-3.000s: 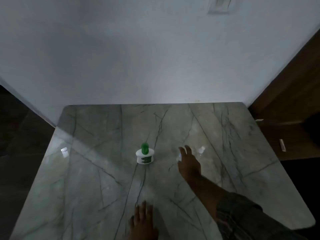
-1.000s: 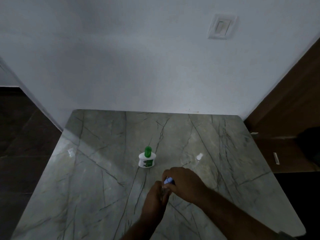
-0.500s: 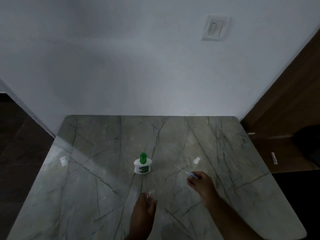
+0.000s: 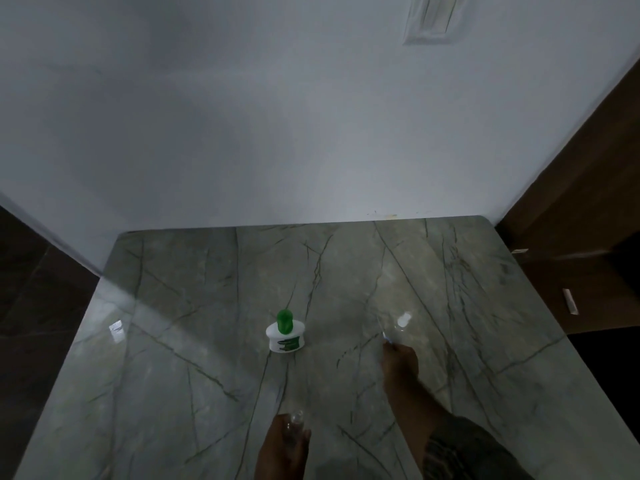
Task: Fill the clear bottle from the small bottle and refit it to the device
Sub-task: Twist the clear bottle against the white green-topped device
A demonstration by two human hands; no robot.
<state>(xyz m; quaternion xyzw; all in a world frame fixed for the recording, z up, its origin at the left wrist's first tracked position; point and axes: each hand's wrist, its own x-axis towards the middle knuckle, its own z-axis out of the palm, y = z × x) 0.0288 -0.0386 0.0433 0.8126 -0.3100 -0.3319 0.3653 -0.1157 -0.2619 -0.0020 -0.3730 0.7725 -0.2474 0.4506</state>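
The device [image 4: 285, 336], a white base with a green top, stands upright near the middle of the marble table [image 4: 173, 358]. At the near edge, my left hand [image 4: 284, 448] grips a small clear bottle [image 4: 296, 418] whose open mouth points up. My right hand [image 4: 399, 360] reaches to the right of the device, low over the table. It pinches a small bluish cap [image 4: 386, 337] at its fingertips. Just beyond the fingertips is a faint clear shape with a white spot [image 4: 403, 321]; I cannot tell whether it is a bottle or a reflection.
The table butts against a white wall [image 4: 277, 133] that carries a switch plate [image 4: 431, 19]. A brown wooden door and cabinet [image 4: 588, 237] stand close on the right. Dark floor lies to the left. A bright reflection [image 4: 116, 329] shows on the table's left side.
Both hands were together at the bottle's top a second ago. My right hand has since moved away to the right with the cap, while my left hand drew the bottle toward the near edge.
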